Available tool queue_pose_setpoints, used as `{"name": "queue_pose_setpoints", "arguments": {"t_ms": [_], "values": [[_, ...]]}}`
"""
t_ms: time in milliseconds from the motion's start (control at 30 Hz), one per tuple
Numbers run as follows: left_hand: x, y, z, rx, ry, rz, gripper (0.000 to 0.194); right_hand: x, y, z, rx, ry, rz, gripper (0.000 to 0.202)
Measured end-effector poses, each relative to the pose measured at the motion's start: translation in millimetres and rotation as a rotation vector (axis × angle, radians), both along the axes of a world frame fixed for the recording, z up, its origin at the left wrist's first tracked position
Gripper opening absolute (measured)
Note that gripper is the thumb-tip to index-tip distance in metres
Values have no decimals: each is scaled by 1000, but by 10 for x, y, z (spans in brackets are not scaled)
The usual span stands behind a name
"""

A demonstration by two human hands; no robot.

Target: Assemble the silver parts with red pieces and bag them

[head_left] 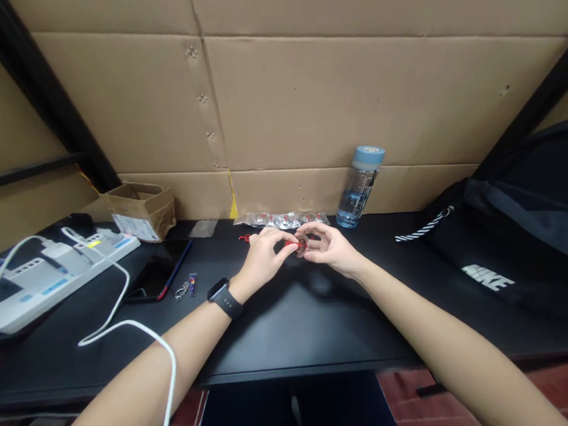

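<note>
Near the back middle of the black table (295, 326), both hands meet at a small round, clear item with red on it (301, 245). My left hand (266, 255), with a dark watch on the wrist, pinches a red part at the item's left side. The fingers and thumb of my right hand (330, 249) close round its right edge. Just behind the hands lies a clear plastic strip of several round pieces (285, 220). A bit of red cord (244, 237) shows beside my left hand. Fingers hide some of the held item.
A blue-lidded bottle (360, 185) stands behind my right hand. Leftward are a tablet (162, 271), a keyring (185, 287), a cardboard box (143, 210) and a power strip (59, 281). A white cable (170, 358) crosses my left forearm. A black bag (517, 231) sits at right.
</note>
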State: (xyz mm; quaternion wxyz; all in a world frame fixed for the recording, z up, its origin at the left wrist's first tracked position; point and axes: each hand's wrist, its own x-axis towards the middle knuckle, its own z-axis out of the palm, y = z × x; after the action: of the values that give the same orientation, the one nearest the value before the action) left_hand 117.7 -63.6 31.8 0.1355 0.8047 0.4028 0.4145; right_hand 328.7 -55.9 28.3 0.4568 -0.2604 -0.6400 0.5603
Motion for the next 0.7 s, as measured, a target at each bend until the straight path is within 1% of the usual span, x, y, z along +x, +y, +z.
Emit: {"name": "queue_pose_setpoints", "arguments": {"t_ms": [200, 400, 700], "values": [[17, -20, -1, 9, 48, -3, 15, -14, -2, -11, 21, -16, -17, 50], [42, -43, -15, 68, 137, 58, 15, -21, 6, -42, 20, -14, -32, 51], [72, -40, -54, 53, 143, 104, 12, -75, 2, -106, 28, 6, -98, 56]]}}
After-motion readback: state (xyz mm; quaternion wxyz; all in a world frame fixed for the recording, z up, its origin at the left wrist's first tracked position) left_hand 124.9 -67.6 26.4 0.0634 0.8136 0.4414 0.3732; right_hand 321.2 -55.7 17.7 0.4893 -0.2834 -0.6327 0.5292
